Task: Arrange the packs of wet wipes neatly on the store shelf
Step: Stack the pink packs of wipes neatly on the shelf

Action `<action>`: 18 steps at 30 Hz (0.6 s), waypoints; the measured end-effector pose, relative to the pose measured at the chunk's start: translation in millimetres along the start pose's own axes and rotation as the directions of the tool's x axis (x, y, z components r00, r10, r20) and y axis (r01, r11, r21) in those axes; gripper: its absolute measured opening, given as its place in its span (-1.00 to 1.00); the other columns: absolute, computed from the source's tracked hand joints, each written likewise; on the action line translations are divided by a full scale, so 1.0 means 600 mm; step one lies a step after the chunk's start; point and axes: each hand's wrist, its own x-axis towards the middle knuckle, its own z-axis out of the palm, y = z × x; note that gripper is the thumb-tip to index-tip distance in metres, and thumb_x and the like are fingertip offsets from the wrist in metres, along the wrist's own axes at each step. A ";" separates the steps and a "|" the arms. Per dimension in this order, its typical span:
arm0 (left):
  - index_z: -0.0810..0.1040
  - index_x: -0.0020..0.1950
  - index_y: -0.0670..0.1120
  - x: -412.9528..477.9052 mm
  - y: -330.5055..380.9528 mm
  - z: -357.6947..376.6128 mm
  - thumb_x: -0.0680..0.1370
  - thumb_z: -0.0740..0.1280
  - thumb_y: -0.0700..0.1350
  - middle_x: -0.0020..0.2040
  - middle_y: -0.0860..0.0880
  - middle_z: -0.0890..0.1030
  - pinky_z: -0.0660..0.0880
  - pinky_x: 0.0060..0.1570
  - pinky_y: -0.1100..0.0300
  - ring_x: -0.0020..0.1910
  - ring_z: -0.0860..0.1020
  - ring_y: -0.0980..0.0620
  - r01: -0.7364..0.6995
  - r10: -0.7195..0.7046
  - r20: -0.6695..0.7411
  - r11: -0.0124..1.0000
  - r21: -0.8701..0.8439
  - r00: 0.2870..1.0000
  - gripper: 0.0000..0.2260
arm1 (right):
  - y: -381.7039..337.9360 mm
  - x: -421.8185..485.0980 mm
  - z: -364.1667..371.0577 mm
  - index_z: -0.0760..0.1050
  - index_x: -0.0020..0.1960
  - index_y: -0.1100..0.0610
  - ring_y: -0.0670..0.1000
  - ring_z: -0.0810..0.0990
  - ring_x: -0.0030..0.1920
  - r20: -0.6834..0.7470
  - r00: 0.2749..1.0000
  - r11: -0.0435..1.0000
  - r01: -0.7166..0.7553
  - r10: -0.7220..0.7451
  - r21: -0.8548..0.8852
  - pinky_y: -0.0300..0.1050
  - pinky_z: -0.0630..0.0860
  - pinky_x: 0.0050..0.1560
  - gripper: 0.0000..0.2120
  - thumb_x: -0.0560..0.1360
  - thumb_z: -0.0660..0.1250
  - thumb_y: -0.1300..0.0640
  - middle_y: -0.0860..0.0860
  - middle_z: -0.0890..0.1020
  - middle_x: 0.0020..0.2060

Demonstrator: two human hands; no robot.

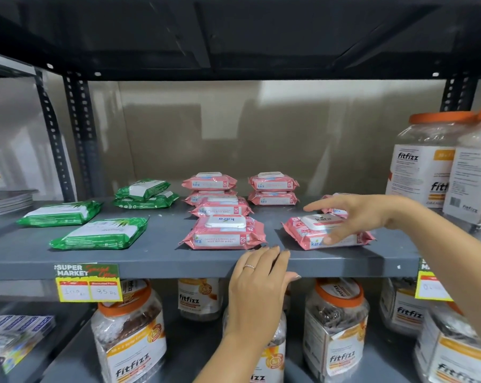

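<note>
Several pink packs of wet wipes lie on the grey shelf (162, 261). One pink pack (311, 233) sits near the front right, and my right hand (352, 217) reaches over it, thumb touching its front edge, fingers spread above its white lid. Another pink pack (224, 233) lies to its left at the front. Behind stand two stacks of pink packs (273, 189), (210, 186), with one more (222, 207) in front. Green packs (101, 234), (59, 214), (145, 193) lie scattered on the left. My left hand (261, 277) rests flat on the shelf's front edge.
Large orange-lidded jars (427, 158) stand at the shelf's right end, close to my right forearm. More of these jars (128, 335) fill the shelf below. A yellow price tag (88, 283) hangs on the front edge. Black slotted uprights (76, 134) frame the left side.
</note>
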 end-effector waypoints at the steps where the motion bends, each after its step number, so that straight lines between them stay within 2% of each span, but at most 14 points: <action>1: 0.67 0.09 -0.09 0.000 0.000 0.000 0.40 0.50 0.03 0.06 -0.03 0.68 0.52 0.16 0.05 0.06 0.62 0.00 0.001 -0.001 -0.001 1.000 -0.002 1.000 -0.68 | 0.002 0.002 0.003 0.28 0.38 -0.26 0.05 0.28 0.35 0.004 1.000 1.000 0.010 -0.010 -0.002 0.00 0.33 0.30 -0.31 0.33 0.49 -0.08 -0.09 0.29 0.39; 4: 0.67 0.09 -0.09 0.000 0.000 0.001 0.40 0.50 0.03 0.06 -0.02 0.68 0.52 0.16 0.05 0.06 0.62 0.00 0.001 -0.001 0.000 1.000 -0.002 1.000 -0.68 | 0.001 0.010 0.014 0.35 0.30 -0.26 -0.04 0.36 0.18 -0.055 0.998 0.999 0.042 -0.042 -0.008 -0.16 0.38 0.08 -0.42 0.34 0.47 -0.11 -0.21 0.41 0.18; 8: 0.66 0.10 -0.09 -0.001 -0.001 0.001 0.41 0.50 0.03 0.06 -0.02 0.68 0.52 0.16 0.05 0.06 0.62 0.00 -0.002 0.002 0.001 1.000 0.003 1.000 -0.67 | 0.002 0.024 0.026 0.32 0.36 -0.22 0.03 0.36 0.31 -0.124 0.991 0.997 0.037 -0.044 -0.063 0.04 0.37 0.30 -0.35 0.32 0.45 -0.20 -0.12 0.38 0.35; 15: 0.66 0.11 -0.09 -0.002 -0.001 0.001 0.40 0.50 0.03 0.07 -0.02 0.68 0.51 0.17 0.05 0.07 0.62 0.00 -0.004 0.004 0.001 1.000 0.009 1.000 -0.66 | 0.002 0.026 0.030 0.29 0.39 -0.24 0.05 0.33 0.36 -0.113 0.991 0.995 0.058 -0.066 -0.078 0.07 0.34 0.34 -0.32 0.32 0.43 -0.22 -0.11 0.35 0.39; 18: 0.66 0.11 -0.09 -0.003 -0.002 0.001 0.40 0.50 0.03 0.07 -0.02 0.68 0.52 0.17 0.05 0.07 0.62 0.00 -0.010 0.010 0.003 1.000 0.007 1.000 -0.66 | 0.010 0.023 0.007 0.18 0.42 -0.28 0.03 0.30 0.38 -0.018 0.999 0.999 0.034 -0.034 -0.040 0.04 0.33 0.34 -0.14 0.20 0.46 -0.33 -0.14 0.31 0.38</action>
